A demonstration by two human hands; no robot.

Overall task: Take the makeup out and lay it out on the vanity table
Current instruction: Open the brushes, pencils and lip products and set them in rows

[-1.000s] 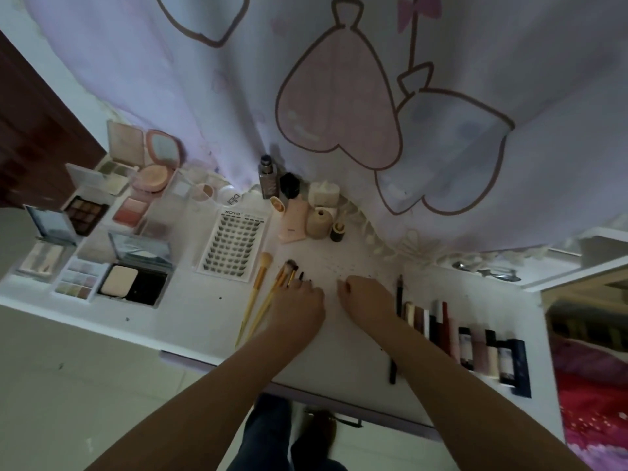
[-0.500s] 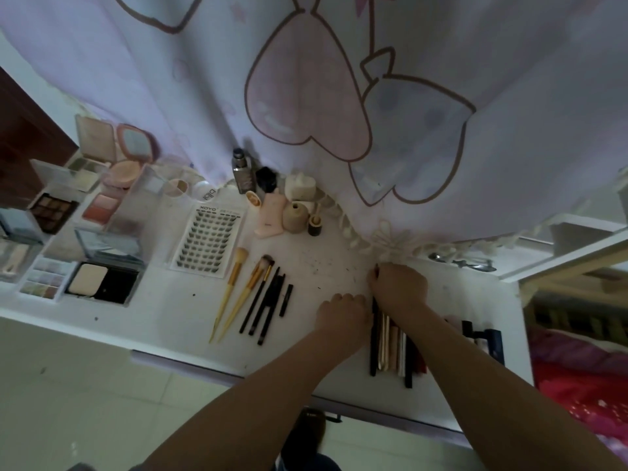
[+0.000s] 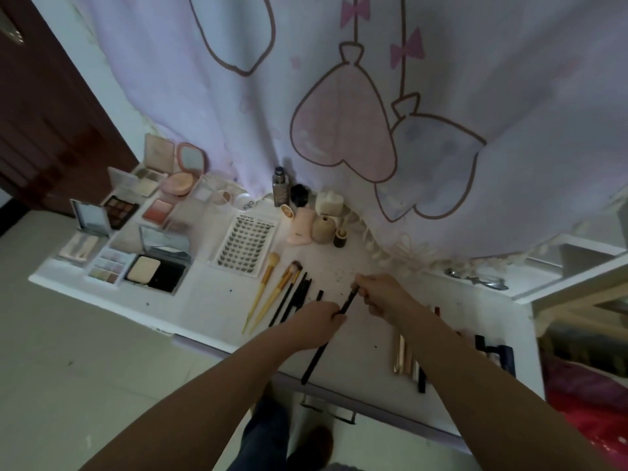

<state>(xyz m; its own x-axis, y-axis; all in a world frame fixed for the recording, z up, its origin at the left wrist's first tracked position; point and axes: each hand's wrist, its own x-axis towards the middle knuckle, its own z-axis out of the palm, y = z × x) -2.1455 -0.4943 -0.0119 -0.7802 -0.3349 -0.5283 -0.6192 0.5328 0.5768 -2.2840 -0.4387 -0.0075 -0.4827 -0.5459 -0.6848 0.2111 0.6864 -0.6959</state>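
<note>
Holding one black pencil [image 3: 346, 304] between both hands above the worktop [image 3: 356, 348]: left hand [image 3: 317, 317] is pinching it partway along, right hand [image 3: 377, 292] is pinching the far tip. Both grips are narrow, closed on the pencil. Its long tail is sticking out past the left hand toward the worktop's near edge, so the pencil itself is hanging mid-air between the brush row [image 3: 282, 294] and the lipstick row [image 3: 407, 358].

Risks, judged from here:
- Pencil is being held at a slant by fingertip pinches only; if one hand lets go early, it is likely rolling, and the near edge is close, so it could be dropping to the floor [image 3: 85, 351].
- Free gap beside the brush row is slim; setting it down carelessly is probably knocking the thin black brushes out of line.
- Right forearm is lying over the lipstick row; pulling back low could be sweeping those tubes off or scattering them.
- Worktop is crowded with palettes [image 3: 136, 246] and bottles [image 3: 306, 212]; a wide reach could be tipping the upright ones.
</note>
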